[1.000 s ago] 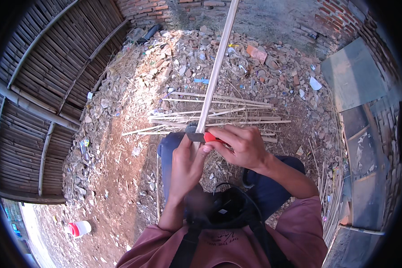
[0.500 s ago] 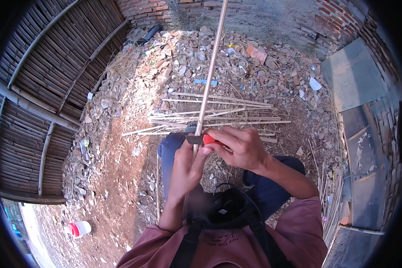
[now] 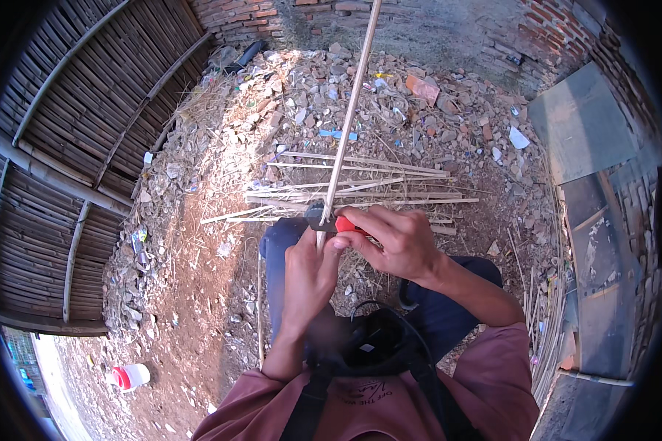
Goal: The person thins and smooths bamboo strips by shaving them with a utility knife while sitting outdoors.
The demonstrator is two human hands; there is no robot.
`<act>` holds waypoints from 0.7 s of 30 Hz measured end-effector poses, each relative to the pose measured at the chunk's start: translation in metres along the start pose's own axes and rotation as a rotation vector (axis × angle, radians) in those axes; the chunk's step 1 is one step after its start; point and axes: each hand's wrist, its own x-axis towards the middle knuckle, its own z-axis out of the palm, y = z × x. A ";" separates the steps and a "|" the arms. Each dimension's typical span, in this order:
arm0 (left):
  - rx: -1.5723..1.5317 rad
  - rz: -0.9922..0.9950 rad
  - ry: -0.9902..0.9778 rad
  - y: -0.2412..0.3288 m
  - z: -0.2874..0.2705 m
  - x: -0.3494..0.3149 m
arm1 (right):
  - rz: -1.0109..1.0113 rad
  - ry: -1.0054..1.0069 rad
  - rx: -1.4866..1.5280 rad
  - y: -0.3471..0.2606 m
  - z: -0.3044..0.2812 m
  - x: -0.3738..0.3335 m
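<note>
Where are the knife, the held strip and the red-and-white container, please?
Knife (image 3: 345, 224): head view, on its red handle.
Held strip (image 3: 351, 110): head view, on its length beyond the blade.
Container (image 3: 137, 375): head view, on its white part.

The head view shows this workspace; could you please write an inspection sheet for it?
Surface: bare earth, strewn with stones.
Things in use: pale strip; red-handled knife, held across the strip.
Clutter: loose strips and rubble ahead; red-and-white container at lower left.
Hands: left hand grips the strip; right hand grips the knife.
Cables: thin black cord near the lap.
Surroundings: slatted wall left, brick wall ahead, flat panels right.
</note>
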 end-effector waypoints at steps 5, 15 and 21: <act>0.165 -0.027 0.001 -0.005 -0.005 0.000 | 0.000 0.052 -0.022 -0.004 0.002 0.002; 0.041 0.054 0.075 0.006 0.005 0.003 | 0.001 0.037 0.065 0.006 0.000 0.001; -0.023 0.063 -0.005 -0.011 -0.002 0.001 | -0.006 0.016 0.102 0.003 0.002 0.004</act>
